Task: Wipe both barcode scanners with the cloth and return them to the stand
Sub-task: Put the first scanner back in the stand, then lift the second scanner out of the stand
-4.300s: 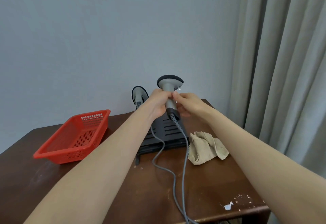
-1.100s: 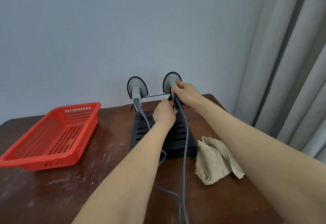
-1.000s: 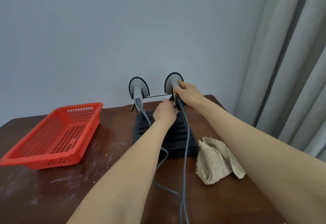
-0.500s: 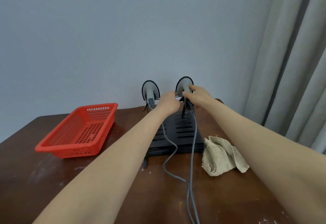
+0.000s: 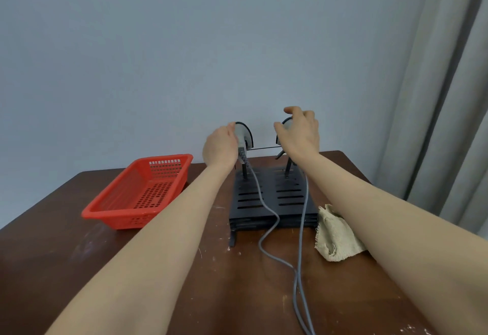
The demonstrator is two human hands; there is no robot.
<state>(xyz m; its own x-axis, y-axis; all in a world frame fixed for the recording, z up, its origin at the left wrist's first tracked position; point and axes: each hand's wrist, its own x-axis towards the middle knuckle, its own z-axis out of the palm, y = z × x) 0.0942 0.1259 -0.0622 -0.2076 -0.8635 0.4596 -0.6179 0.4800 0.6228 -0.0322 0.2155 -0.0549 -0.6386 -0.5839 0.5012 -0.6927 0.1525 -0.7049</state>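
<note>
left scanner point(image 5: 244, 136) against left hand point(image 5: 219, 147) fingers point(image 5: 230, 130), on stand point(image 5: 272, 200)

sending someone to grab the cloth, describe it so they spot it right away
On the dark wooden table, find the black slotted stand near the wall. The cloth lies crumpled against the stand's right front corner: the only soft, frayed beige thing there, opposite the red basket.

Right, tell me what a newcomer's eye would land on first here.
The two bare forearms converging on the black stand at the table's back: the left hand is at the left barcode scanner, the right hand, fingers spread, covers the right barcode scanner. Next, the bright red basket at left. A beige cloth lies right of the stand.
</note>
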